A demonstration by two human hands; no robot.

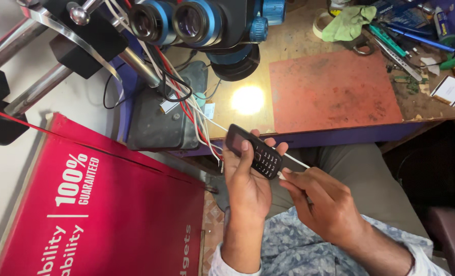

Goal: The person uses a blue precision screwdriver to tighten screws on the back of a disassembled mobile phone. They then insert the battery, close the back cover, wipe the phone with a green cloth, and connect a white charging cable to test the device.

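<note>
Here, what I see:
Left hand [246,186]: clamped around a small black keypad phone [253,151].
Right hand [322,202]: pinching a white cable [295,161] at the phone's end.
Desk [289,46]: microscope [207,25], red mat [334,89].

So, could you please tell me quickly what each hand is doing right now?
Left hand: closed around a small black keypad phone.
Right hand: pinching the end of a white cable at the phone's lower end.
</note>
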